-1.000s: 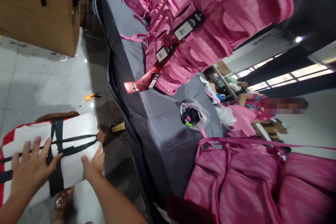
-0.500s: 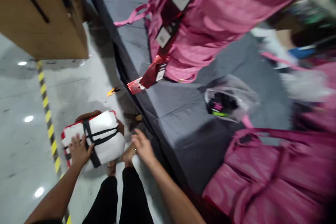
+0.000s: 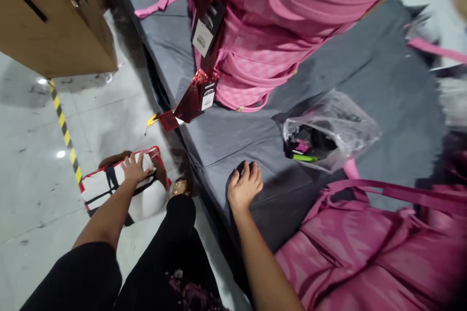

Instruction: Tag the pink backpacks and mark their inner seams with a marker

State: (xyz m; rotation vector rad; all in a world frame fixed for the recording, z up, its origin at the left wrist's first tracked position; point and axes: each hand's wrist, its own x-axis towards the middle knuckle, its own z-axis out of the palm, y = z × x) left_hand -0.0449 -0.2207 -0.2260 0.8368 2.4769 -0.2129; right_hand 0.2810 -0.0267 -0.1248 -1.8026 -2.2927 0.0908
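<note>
My left hand (image 3: 137, 167) presses down with spread fingers on a white padded bundle (image 3: 149, 200). Black straps cross the bundle and red trim runs along its edge; it is low down by the grey-covered table (image 3: 219, 141). On that table's grey cloth rests my right hand (image 3: 245, 185), fingers bent and a little apart, nothing visible in it. To its right lies a clear plastic bag (image 3: 346, 129) with black, pink and bright green items inside. Pink quilted bags (image 3: 270, 43) with black tags stand above it, and another pink bag (image 3: 365, 248) lies below.
A cardboard box (image 3: 54, 34) stands on the floor at the upper left. Yellow-black tape (image 3: 64, 129) runs along the tiles. A small yellow-orange object (image 3: 152, 119) shows near the table edge, beside a red glossy strip (image 3: 189, 104). My foot (image 3: 179, 186) is next to the bundle.
My left hand has slid across the bundle toward its far right end, which now looks pushed in. My right hand has moved from beside the table up onto its grey cloth.
</note>
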